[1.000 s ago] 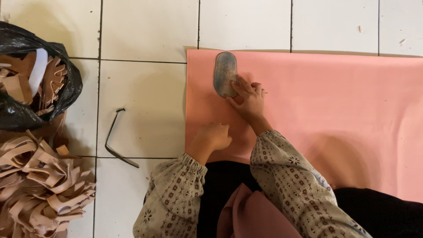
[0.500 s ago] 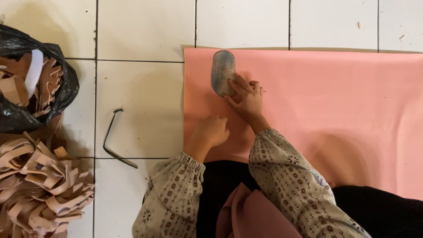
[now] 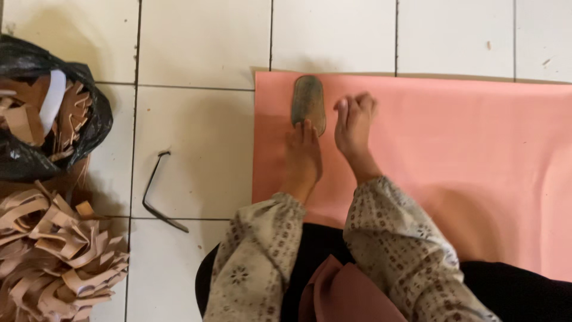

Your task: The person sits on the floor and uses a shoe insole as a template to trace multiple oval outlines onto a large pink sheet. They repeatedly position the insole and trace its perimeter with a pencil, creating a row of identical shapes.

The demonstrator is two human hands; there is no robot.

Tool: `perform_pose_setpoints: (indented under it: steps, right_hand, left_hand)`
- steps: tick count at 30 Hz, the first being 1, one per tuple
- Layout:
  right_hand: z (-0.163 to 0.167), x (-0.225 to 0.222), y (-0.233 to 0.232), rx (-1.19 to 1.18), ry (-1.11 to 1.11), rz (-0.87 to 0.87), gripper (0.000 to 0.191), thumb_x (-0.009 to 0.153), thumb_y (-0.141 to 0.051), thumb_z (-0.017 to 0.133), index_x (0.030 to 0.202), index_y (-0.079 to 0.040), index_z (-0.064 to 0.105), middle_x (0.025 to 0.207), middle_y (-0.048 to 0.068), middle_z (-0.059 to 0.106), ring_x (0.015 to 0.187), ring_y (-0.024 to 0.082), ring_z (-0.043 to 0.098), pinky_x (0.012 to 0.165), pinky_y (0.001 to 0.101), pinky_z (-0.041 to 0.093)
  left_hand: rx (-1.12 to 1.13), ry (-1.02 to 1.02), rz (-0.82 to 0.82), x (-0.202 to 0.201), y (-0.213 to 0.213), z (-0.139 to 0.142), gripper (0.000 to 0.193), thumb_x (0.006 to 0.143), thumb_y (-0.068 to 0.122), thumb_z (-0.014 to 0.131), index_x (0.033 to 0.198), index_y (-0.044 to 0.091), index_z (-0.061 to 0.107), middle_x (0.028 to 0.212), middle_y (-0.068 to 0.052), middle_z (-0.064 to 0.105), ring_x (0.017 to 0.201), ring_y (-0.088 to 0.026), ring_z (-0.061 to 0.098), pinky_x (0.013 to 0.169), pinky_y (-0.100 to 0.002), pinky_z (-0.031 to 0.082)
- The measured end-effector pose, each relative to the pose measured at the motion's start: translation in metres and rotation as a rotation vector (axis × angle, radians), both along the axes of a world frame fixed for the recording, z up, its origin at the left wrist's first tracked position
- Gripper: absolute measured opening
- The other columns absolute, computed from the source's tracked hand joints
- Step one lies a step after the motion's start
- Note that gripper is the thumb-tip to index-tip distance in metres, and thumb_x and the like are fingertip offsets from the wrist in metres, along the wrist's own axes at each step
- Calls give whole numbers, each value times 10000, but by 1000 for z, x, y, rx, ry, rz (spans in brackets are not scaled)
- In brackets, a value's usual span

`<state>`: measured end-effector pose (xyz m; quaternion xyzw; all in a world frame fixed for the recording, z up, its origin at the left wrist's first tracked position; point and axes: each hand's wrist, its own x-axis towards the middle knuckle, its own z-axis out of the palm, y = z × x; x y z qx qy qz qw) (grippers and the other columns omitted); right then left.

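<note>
Pressing oval template (image 3: 308,102) — left hand (image 3: 302,156) — pink sheet (image 3: 453,155)

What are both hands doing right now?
Left hand: open, flat, fingertips pressing the oval template onto the pink sheet.
Right hand: loosely curled beside the template; contents cannot be told.

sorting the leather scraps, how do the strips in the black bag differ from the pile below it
The strips in the black bag sit contained by the plastic and include one white strip; the loose pile of strips sprawls bare on the tiled floor, looks larger, and shows only tan loops. Both are tan, leather-like cut pieces left of the person's hands.
</note>
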<state>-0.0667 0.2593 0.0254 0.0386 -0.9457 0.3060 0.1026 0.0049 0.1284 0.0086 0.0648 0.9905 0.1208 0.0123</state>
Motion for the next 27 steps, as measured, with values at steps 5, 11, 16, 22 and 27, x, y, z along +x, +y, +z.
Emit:
perform_pose_setpoints:
  steps: [5, 11, 16, 22, 27]
  right_hand:
    - [23, -21, -25, 225, -54, 538, 215, 926, -91, 546, 830, -149, 730, 1100, -11, 768, 1030, 210, 596, 1009, 496, 330]
    - [10, -34, -44, 460, -138, 648, 176, 936, -216, 566, 930, -185, 739, 977, 60, 709, 1073, 239, 595, 1000, 557, 296]
    - [2, -81, -56, 601, 90, 474, 218, 1014, -298, 555, 1008, -234, 763, 968, 119, 683, 982, 284, 588, 976, 513, 302]
    - [13, -111, -54, 236, -39, 317, 313, 1098, -252, 477, 967, -157, 746, 799, -6, 700, 961, 215, 586, 990, 481, 296]
    - [12, -103, -31, 309, 91, 231, 270, 1100, -224, 530, 953, -128, 734, 781, 7, 692, 944, 229, 586, 968, 500, 302]
  left_hand:
    - [-127, 4, 10, -2, 23, -25, 636, 911, 184, 567, 1488, -53, 441, 1614, -234, 298, 1465, -389, 350, 1154, -520, 324]
    - [-156, -101, -3, -2, 27, -29, 637, 923, 213, 565, 1492, -46, 445, 1623, -236, 287, 1448, -421, 350, 1144, -502, 333]
    - [-208, -113, 6, -6, 30, -22, 638, 932, 236, 563, 1496, -41, 449, 1630, -238, 278, 1434, -448, 349, 1134, -487, 339]
    - [-246, -183, -18, -9, 28, -11, 657, 932, 266, 571, 1500, -35, 437, 1632, -255, 267, 1431, -456, 345, 1118, -479, 346]
    - [-213, -155, -2, -7, 27, -7, 660, 903, 253, 584, 1484, -32, 452, 1626, -236, 285, 1423, -443, 361, 1081, -476, 371]
